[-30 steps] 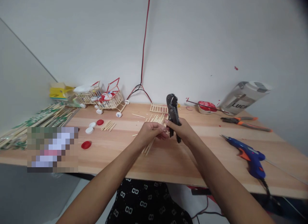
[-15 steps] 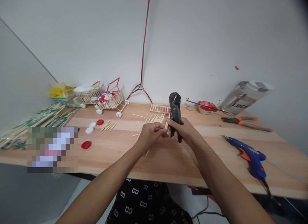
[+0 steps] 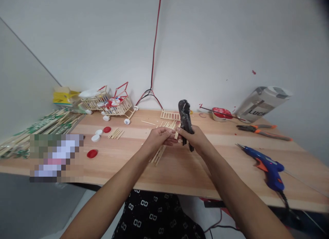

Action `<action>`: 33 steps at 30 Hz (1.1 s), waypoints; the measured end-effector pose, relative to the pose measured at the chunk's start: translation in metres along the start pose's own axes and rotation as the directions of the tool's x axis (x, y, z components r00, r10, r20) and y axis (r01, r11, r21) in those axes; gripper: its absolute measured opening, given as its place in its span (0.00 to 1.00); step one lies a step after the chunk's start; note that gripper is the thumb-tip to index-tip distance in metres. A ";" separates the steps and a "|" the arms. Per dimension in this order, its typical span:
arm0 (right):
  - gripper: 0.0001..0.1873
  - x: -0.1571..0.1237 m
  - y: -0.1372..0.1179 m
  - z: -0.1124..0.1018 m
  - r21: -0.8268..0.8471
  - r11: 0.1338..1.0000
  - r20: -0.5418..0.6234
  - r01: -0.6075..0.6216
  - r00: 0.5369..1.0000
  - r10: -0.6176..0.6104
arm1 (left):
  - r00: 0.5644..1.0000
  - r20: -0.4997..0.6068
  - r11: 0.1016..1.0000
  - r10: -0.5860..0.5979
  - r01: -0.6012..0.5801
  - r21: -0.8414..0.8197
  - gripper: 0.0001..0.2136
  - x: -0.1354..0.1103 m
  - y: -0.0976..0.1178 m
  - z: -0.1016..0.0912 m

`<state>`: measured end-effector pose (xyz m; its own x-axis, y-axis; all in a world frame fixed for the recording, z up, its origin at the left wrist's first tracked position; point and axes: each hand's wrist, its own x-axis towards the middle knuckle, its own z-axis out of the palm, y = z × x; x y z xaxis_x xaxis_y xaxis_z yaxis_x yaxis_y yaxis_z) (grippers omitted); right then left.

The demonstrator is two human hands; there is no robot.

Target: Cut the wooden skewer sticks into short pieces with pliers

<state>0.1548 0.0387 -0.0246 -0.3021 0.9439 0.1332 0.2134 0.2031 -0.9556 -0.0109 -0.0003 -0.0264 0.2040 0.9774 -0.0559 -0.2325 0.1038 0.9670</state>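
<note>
My right hand (image 3: pixel 196 135) is closed around a black pliers-like tool (image 3: pixel 185 116), held upright with its jaws at the top. Short wooden sticks (image 3: pixel 176 133) stick out by the thumb of that hand. Close beside them is my left hand (image 3: pixel 160 135), palm partly up, its fingers loosely bent and apart. Its fingertips come near the ends of the held sticks; whether they touch cannot be made out. Under and around the left hand lies a loose pile of thin wooden sticks (image 3: pixel 159 156). Behind it rests a small ladder-like stick frame (image 3: pixel 170 115).
At the back left stand small stick carts (image 3: pixel 118 107) with bottle-cap wheels. Red caps (image 3: pixel 92 153), white caps (image 3: pixel 95 138) and a short stick bundle (image 3: pixel 116 133) lie left. A blue glue gun (image 3: pixel 267 165), orange-handled pliers (image 3: pixel 263 130) and a clear container (image 3: pixel 262 103) are right.
My left hand has shifted slightly up and left, its fingers loosening and spreading. More of the stick pile shows below it. The black tool has moved a little left.
</note>
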 end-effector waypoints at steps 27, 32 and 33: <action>0.20 -0.003 -0.005 0.004 0.155 0.987 -0.034 -0.051 0.998 0.057 | 0.989 0.016 0.990 0.144 -0.144 -0.007 0.18 -0.003 0.002 0.008; 0.19 -0.003 -0.008 0.007 -0.040 0.999 -0.067 0.006 0.998 -0.009 | 0.999 -0.014 0.999 0.045 -0.045 -0.030 0.17 -0.001 0.000 0.005; 0.19 -0.004 -0.008 0.008 -0.085 0.996 -0.071 0.025 0.997 -0.031 | 0.999 -0.033 0.999 0.031 -0.032 -0.015 0.17 -0.001 0.000 0.004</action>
<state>0.1463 0.0315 -0.0192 -0.2422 0.9531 0.1813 0.2836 0.2483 -0.9262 -0.0075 -0.0022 -0.0257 0.1655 0.9856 -0.0335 -0.2530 0.0753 0.9645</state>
